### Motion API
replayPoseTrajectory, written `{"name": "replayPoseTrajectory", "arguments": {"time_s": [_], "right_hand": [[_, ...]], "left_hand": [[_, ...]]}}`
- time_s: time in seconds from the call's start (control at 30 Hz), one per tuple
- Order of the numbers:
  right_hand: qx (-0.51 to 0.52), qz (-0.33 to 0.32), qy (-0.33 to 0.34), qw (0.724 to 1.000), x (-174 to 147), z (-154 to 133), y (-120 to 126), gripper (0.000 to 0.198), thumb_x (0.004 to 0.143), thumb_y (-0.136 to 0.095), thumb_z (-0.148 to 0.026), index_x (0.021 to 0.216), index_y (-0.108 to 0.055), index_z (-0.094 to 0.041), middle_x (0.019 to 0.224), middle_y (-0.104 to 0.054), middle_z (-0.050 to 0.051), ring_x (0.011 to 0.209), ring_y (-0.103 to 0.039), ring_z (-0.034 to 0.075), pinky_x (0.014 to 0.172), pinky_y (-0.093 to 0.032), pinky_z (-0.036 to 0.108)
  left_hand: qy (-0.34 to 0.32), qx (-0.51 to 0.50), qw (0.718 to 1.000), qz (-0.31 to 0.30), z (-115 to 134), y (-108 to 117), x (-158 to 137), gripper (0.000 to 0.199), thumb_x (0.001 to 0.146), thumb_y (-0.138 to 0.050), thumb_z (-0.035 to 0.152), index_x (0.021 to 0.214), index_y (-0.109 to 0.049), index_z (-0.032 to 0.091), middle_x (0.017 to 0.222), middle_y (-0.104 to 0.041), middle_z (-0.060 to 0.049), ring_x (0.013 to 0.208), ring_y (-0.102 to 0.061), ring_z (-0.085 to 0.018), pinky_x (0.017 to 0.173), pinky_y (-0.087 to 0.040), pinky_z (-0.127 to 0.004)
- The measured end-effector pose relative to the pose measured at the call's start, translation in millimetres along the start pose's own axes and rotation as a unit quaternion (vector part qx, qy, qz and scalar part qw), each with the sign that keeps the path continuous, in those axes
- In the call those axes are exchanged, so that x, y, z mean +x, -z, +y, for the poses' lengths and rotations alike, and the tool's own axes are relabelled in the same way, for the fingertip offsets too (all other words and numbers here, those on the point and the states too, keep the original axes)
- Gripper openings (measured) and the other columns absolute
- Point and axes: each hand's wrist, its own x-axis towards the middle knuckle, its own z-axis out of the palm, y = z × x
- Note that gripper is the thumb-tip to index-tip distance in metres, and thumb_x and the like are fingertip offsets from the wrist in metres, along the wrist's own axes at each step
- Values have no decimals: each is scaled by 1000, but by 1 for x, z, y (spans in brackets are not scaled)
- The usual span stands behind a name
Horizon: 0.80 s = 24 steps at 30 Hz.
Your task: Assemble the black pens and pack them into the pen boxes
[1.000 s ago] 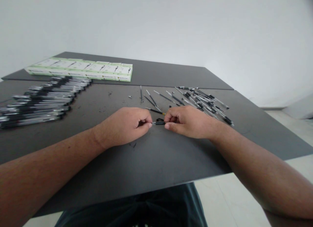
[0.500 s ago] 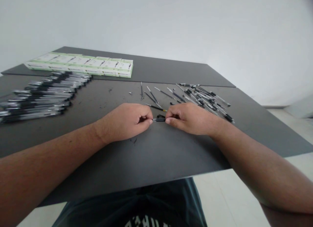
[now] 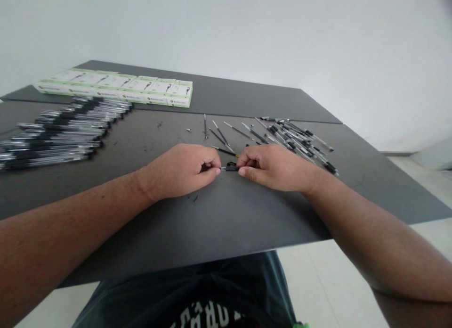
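Between my two hands a pen (image 3: 231,168) with a clear part and a black grip or cap lies level, low over the table. The thumb and fingers of my left hand (image 3: 192,170) pinch its clear left end. At the dark right end, the fingertips of my right hand (image 3: 266,168) are closed on it. My fingers cover both ends of the pen. Just behind my hands several loose refills (image 3: 219,137) lie scattered, one of them with a yellow band. A small metal tip (image 3: 189,130) rests to their left.
To the right is a jumbled pile of pen barrels (image 3: 296,142). A long row of pens (image 3: 67,132) lies at the left. Behind it stand several white and green boxes (image 3: 116,87) on the grey table (image 3: 226,224). Dark scraps (image 3: 193,198) lie near my left hand.
The view has tilted slightly, so the table's things sit a little higher in the frame. Both hands keep their pinch on the pen, with barely any movement.
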Motion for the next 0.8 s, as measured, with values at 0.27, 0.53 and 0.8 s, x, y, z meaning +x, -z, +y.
{"name": "replayPoseTrajectory", "arguments": {"time_s": [0.27,0.53,0.8], "right_hand": [[-24,-11,35,999,0,2,0,24,110,-60,-33,102,-76,-19,90,-77,5,79,-65,18,73,-40,30],[-31,-12,27,999,-1,1,0,19,107,-63,-31,99,-76,-19,87,-75,3,76,-63,17,72,-38,30],[-12,-10,0,1000,0,0,1,12,102,-71,-31,102,-75,-20,86,-75,2,75,-62,17,71,-38,29]], "left_hand": [[-6,-4,1000,1,-1,-1,0,22,98,-57,36,94,-76,25,86,-80,-1,80,-74,-20,75,-46,-32],[-10,9,1000,-3,-2,-2,0,21,98,-58,36,95,-76,25,86,-81,-1,82,-74,-21,75,-46,-32],[-3,11,1000,-8,-1,-1,0,21,98,-59,35,95,-77,25,86,-81,-1,81,-74,-21,75,-46,-32]]}}
